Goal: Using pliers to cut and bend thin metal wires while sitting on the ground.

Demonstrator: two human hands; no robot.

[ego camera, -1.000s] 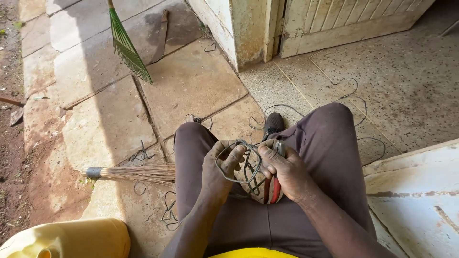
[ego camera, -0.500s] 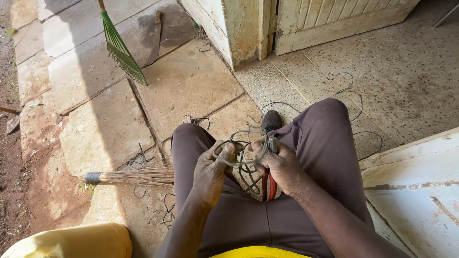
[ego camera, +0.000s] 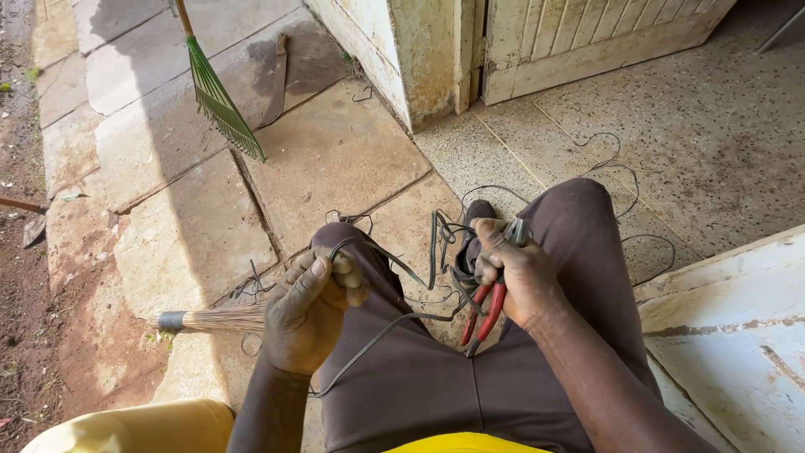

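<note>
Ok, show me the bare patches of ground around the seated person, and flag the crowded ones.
Free: the paving slab between the green rake and the doorpost, and the speckled floor toward the door. Crowded: the lap, where the left hand and right hand hold wire and red-handled pliers; loose wire scraps by the broom.

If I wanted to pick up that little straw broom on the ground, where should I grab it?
Probably at the dark bound end of the straw broom, near its band. It lies flat on the paving, and there the bristles are bunched tight. Come from above, on the side away from the knees.
</note>
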